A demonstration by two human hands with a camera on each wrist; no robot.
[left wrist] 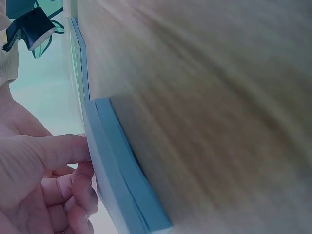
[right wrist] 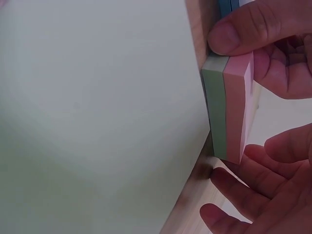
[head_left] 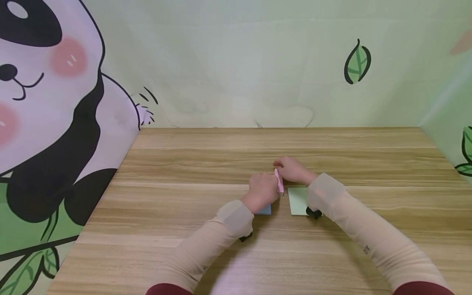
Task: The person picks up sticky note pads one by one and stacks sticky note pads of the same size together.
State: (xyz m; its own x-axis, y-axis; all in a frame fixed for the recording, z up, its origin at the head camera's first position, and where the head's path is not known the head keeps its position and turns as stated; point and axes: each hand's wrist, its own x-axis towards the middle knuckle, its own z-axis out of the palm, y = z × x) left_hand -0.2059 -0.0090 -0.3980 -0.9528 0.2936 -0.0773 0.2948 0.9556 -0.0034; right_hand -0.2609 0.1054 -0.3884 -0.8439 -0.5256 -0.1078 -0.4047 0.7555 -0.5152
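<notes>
Between my hands a small pink-and-green block (right wrist: 226,109), like a sticky note pad, stands on edge; the head view shows its pink face. My left hand (head_left: 262,189) pinches one end, its thumb on the edge in the right wrist view. My right hand (head_left: 293,169) is at the far end, its fingers loosely spread by the block's lower corner; whether they touch is hard to tell. Below my left hand lies a blue pad (head_left: 264,210), partly covered, its two layers showing in the left wrist view. A pale green pad (head_left: 298,201) lies under my right wrist.
The wooden table (head_left: 166,196) reaches back to a pale green wall (head_left: 228,61) printed with a panda and leaves. Black wrist devices (head_left: 314,212) hang below both sleeves, the right one just over the green pad.
</notes>
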